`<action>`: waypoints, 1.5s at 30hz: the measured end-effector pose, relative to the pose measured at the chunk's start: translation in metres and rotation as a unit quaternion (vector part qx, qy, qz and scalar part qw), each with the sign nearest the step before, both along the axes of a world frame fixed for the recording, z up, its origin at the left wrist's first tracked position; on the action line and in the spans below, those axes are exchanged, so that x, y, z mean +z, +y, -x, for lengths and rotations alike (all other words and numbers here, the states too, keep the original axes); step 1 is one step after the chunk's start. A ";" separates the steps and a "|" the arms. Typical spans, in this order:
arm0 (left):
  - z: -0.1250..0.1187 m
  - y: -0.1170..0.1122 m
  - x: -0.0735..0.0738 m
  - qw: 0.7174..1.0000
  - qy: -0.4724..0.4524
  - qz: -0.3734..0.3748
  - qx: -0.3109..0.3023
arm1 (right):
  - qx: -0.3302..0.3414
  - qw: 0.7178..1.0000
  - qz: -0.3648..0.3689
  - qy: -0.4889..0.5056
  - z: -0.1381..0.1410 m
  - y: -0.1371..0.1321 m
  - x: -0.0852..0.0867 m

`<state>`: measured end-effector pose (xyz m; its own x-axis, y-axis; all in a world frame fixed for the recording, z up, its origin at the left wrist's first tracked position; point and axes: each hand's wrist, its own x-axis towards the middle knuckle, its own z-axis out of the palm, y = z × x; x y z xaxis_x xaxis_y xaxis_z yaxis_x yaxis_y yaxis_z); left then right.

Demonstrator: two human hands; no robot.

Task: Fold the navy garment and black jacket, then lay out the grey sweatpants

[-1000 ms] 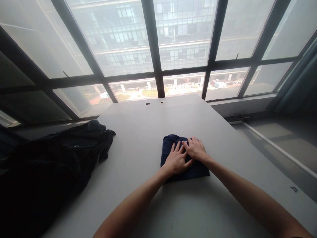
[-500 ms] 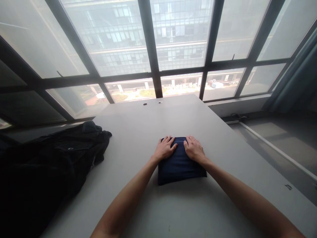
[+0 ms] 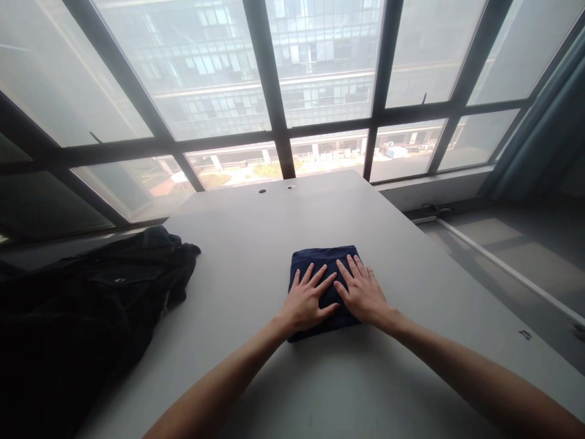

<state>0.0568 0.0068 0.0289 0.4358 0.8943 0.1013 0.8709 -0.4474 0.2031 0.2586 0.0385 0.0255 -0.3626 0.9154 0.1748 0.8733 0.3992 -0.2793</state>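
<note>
Far to my left, a black garment (image 3: pixel 86 286) lies heaped on the white table (image 3: pixel 256 231). It looks like a jacket with a pocket and a small metal snap (image 3: pixel 119 280), though it sits so dark in shadow that I can't be sure of its cut. Well to the right of that heap, my left hand (image 3: pixel 305 300) lies open and palm down, fingers spread, on the left half of the folded navy cloth (image 3: pixel 324 259). It isn't gripping anything. The cloth lies flat on the table as a neat rectangle, out toward the table's middle, with its edges showing around my hands. My right hand (image 3: pixel 363 292) is just beside the left, also open and flat, resting on the cloth's right half with its fingertips near the far edge. The two hands aren't touching. Beyond the table's far edge, two small round holes (image 3: pixel 276 189) sit close together. A dark-framed window (image 3: pixel 269 85) looks out on a building, and a blue-grey curtain (image 3: pixel 534 122) hangs at the far right.
</note>
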 end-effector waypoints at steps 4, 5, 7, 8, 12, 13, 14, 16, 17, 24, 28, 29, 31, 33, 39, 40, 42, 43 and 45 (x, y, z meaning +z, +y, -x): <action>-0.001 0.000 -0.012 1.000 0.010 -0.021 0.005 | -0.004 1.000 0.002 -0.014 0.001 -0.001 -0.018; -0.002 0.000 -0.013 1.000 0.010 -0.021 0.004 | -0.003 1.000 0.001 -0.014 0.000 0.000 -0.019; -0.004 0.000 -0.011 1.000 0.005 -0.020 0.006 | -0.001 1.000 0.003 -0.012 0.000 0.002 -0.018; -0.004 0.000 -0.009 1.000 0.001 -0.018 0.007 | 0.001 1.000 0.002 -0.012 -0.001 0.002 -0.016; 0.011 -0.003 0.006 1.000 -0.025 0.007 -0.006 | -0.013 0.998 -0.049 -0.022 -0.003 -0.009 -0.004; 0.019 -0.005 0.010 0.999 -0.032 0.011 -0.008 | -0.014 0.997 -0.072 -0.025 -0.003 -0.015 -0.001; 0.028 -0.008 0.013 0.999 -0.039 0.013 -0.008 | -0.006 0.995 -0.094 -0.026 -0.003 -0.021 0.003; 0.046 -0.018 0.018 0.999 -0.046 0.016 -0.007 | 0.038 0.991 -0.125 -0.024 0.001 -0.035 0.009; 0.055 -0.025 0.019 0.999 -0.046 0.018 -0.006 | 0.069 0.989 -0.131 -0.022 0.004 -0.042 0.012; 0.071 -0.083 -0.008 0.998 -0.049 -0.023 0.018 | 0.142 0.987 -0.078 -0.020 0.052 -0.071 -0.009; 0.071 -0.090 -0.022 0.997 -0.067 -0.043 0.002 | 0.119 0.992 -0.028 -0.024 0.073 -0.072 -0.025; 0.071 -0.089 -0.022 0.996 -0.072 -0.045 -0.004 | 0.111 0.993 -0.019 -0.028 0.075 -0.072 -0.027; 0.072 -0.087 -0.021 0.995 -0.087 -0.047 -0.013 | 0.099 0.994 -0.009 -0.033 0.077 -0.071 -0.026; 0.073 -0.085 -0.018 0.994 -0.100 -0.048 -0.018 | 0.099 0.995 -0.005 -0.033 0.075 -0.070 -0.024; 0.079 -0.084 -0.021 0.994 -0.095 -0.062 -0.003 | 0.096 0.994 -0.012 -0.045 0.057 -0.048 -0.022; 0.081 -0.083 -0.024 0.994 -0.092 -0.062 0.000 | 0.092 0.994 -0.017 -0.052 0.052 -0.039 -0.023; 0.083 -0.082 -0.028 0.994 -0.091 -0.060 0.008 | 0.086 0.994 -0.028 -0.065 0.037 -0.019 -0.026; 0.084 -0.081 -0.030 0.994 -0.091 -0.059 0.012 | 0.084 0.993 -0.034 -0.070 0.029 -0.007 -0.026; 0.085 -0.080 -0.032 0.994 -0.091 -0.060 0.015 | 0.077 0.993 -0.046 -0.079 0.011 0.018 -0.027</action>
<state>-0.0285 -0.0734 -0.0035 0.3745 0.8831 0.2825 0.8375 -0.4529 0.3056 0.2475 0.0570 -0.0018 -0.5273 0.8296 0.1836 0.8297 0.5493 -0.0994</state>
